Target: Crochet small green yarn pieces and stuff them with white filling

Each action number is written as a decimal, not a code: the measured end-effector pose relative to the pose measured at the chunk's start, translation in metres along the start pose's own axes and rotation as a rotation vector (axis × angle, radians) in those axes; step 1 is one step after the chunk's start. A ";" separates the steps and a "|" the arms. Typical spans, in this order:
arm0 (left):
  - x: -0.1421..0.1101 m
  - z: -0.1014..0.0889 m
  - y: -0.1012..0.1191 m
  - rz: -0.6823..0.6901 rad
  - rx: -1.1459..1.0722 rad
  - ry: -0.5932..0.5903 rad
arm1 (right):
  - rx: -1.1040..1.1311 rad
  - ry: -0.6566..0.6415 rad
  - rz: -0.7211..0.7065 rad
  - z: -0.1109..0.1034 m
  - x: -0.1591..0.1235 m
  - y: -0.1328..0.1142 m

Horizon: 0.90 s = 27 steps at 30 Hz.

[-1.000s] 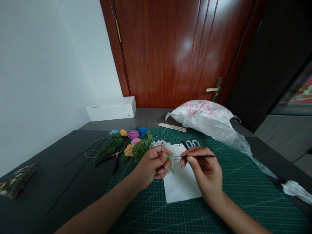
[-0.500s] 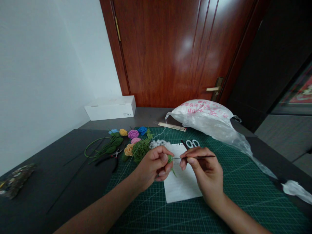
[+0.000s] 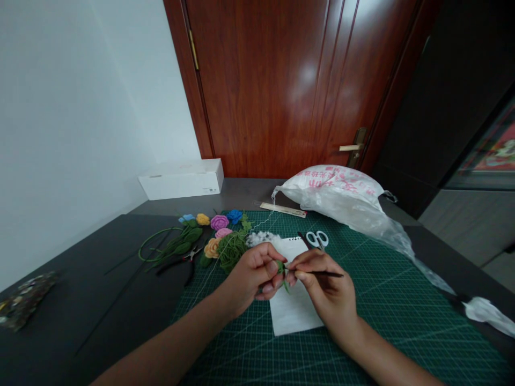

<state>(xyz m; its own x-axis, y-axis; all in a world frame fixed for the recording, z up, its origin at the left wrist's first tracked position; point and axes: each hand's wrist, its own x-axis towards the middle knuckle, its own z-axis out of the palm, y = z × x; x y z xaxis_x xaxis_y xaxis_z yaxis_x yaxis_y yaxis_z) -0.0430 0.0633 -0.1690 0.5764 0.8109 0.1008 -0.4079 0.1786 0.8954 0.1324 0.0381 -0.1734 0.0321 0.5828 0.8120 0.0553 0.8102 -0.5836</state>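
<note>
Crochet hook [image 3: 324,273] in right hand [image 3: 328,289] — nearly level, tip left.

A home craft corner — panelled wooden door [image 3: 257,86], white wall [image 3: 80,107], green cutting mat [image 3: 386,316] on a desk [image 3: 80,305] (crocheted flowers [image 3: 220,222] alongside).

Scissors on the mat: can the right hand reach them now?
Probably yes: the right hand sits close below the scissors, only flat paper between. It holds a thin tool, though, which may need setting down first.

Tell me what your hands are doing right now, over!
Left hand pinching green crocheted leaf. Right hand holding slim dark tool beside it. Scissors beyond, on cutting mat.
</note>
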 end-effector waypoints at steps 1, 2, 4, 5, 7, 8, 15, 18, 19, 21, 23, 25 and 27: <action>0.001 0.000 0.001 0.013 -0.004 0.021 | -0.018 -0.004 -0.008 -0.002 0.000 0.000; 0.001 0.000 0.003 0.028 -0.011 0.036 | -0.030 0.005 -0.010 -0.004 0.000 -0.001; 0.002 0.000 0.006 0.052 -0.026 0.045 | -0.041 0.039 -0.008 -0.008 -0.001 -0.002; 0.001 0.000 0.007 0.056 -0.033 0.042 | -0.035 0.054 -0.010 -0.009 -0.002 -0.004; 0.001 0.001 0.009 0.052 -0.044 0.032 | -0.017 0.068 -0.021 -0.011 -0.003 -0.006; 0.000 0.001 0.009 0.046 -0.048 0.026 | -0.011 0.069 -0.026 -0.012 -0.004 -0.006; -0.001 0.004 0.007 0.018 -0.082 -0.025 | -0.040 0.036 -0.041 -0.011 -0.004 -0.008; -0.001 0.005 0.007 -0.007 -0.077 -0.009 | -0.044 0.037 -0.047 -0.011 -0.004 -0.009; -0.002 0.005 0.007 -0.012 -0.080 -0.010 | -0.042 0.037 -0.052 -0.011 -0.003 -0.009; -0.002 0.004 0.007 -0.020 -0.091 -0.023 | -0.040 0.037 -0.058 -0.011 -0.003 -0.010; -0.003 0.004 0.007 -0.028 -0.098 -0.039 | -0.040 0.028 -0.058 -0.010 -0.002 -0.010; -0.003 0.003 0.008 -0.035 -0.098 -0.053 | -0.039 0.008 -0.064 -0.011 -0.001 -0.010; -0.003 0.003 0.008 -0.040 -0.099 -0.066 | -0.029 -0.029 -0.091 -0.012 0.001 -0.011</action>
<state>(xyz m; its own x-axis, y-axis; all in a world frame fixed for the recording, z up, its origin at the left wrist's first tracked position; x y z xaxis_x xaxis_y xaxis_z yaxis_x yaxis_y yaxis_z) -0.0457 0.0599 -0.1609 0.6372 0.7646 0.0974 -0.4501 0.2666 0.8522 0.1439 0.0287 -0.1659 -0.0034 0.5087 0.8609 0.0851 0.8579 -0.5067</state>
